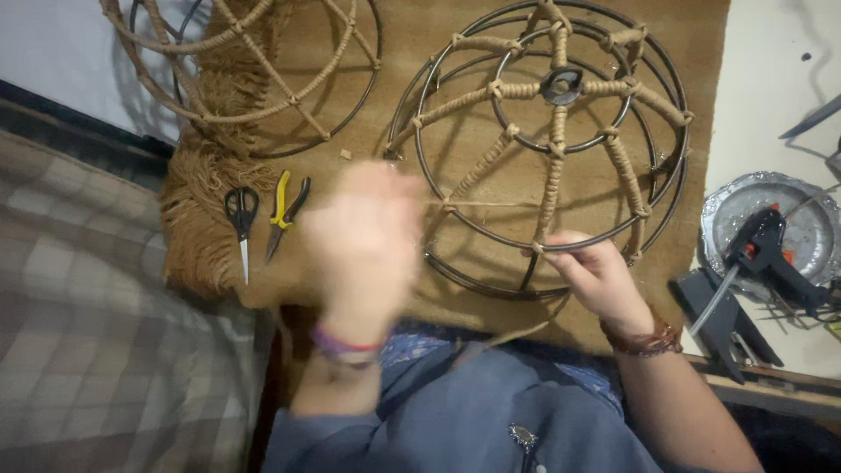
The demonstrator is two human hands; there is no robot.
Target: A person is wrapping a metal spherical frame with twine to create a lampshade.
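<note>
Right hand (596, 273) pinches wire frame (543, 140) rim; blurred left hand (363, 241) pulls jute cord (477, 204).

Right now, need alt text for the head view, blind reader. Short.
A person's right hand pinches a domed dark wire frame partly wrapped in tan jute cord, while the motion-blurred left hand pulls a taut strand of cord. Black-handled scissors and yellow-handled pliers lie to the left on the brown burlap mat.

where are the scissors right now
In the head view the black-handled scissors lie on the brown mat at left, blades pointing toward the person, just left of the yellow-handled pliers and beside the blurred left hand.
</note>
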